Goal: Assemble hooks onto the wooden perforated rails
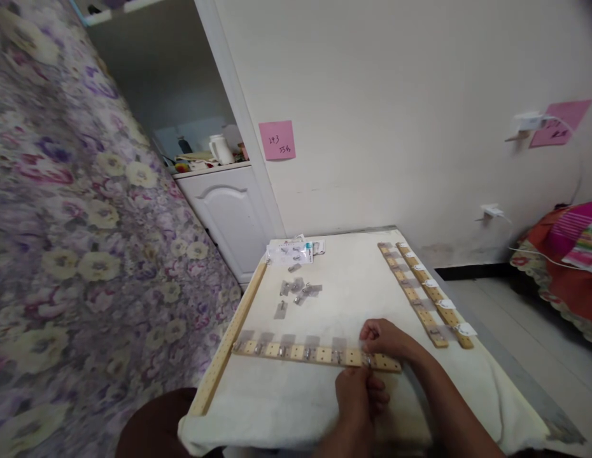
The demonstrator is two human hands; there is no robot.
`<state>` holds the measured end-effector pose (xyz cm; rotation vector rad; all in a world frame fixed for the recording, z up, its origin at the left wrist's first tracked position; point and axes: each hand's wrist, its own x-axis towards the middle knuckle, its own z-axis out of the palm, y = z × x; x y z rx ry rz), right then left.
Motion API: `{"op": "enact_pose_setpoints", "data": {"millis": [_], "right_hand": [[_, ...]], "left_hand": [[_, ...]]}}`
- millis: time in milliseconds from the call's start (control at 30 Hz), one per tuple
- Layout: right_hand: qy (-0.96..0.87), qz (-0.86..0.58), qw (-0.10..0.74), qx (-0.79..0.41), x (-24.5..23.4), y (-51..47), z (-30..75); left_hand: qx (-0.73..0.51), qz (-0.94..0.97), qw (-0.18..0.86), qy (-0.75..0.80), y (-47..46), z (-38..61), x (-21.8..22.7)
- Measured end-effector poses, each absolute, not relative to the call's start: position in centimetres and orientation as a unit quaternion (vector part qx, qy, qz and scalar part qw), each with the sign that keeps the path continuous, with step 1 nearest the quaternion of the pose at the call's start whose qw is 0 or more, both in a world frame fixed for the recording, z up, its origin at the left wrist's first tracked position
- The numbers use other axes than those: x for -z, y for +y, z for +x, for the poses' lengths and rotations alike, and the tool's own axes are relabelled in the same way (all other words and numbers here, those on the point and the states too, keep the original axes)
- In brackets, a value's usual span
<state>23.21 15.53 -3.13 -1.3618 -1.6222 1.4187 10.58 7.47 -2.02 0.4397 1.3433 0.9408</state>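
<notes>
A perforated wooden strip (296, 350) lies across the white-covered table (353, 286), with several small clear packets holding metal parts set along it. My right hand (384, 337) is closed, fingers pinched on the strip's right end. My left hand (360, 394) sits just below it, fingers curled against the same end, where a small metal piece (367, 361) shows between both hands. What either hand grips is too small to name.
Several loose packets (298, 289) and a printed packet (293, 252) lie at the table's far left. A long wooden strip (232, 337) runs along the left edge. Two more strips (427, 296) lie at the right. Floral bedding (86, 242) borders the left; a white cabinet (229, 213) stands behind.
</notes>
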Motion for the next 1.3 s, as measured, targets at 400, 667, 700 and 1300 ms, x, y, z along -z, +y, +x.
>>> {"op": "enact_pose_setpoints", "data": {"millis": [400,667,700,1300], "right_hand": [[-0.610,-0.518,0.285,-0.528,4.2,15.8,23.3],[-0.624,-0.525,0.321,-0.482,2.9,14.8,23.6],[-0.622,-0.533,0.332,-0.469,2.7,14.6,23.9],[-0.634,-0.598,0.355,-0.339,3.5,11.5,23.7]], "left_hand": [[-0.394,0.204,0.663,0.603,7.9,10.5,2.7],[-0.394,0.223,0.683,0.573,7.6,9.9,2.3],[-0.394,0.227,0.687,0.567,7.5,9.8,2.2],[-0.310,0.251,0.736,0.547,7.0,8.2,1.8]]}}
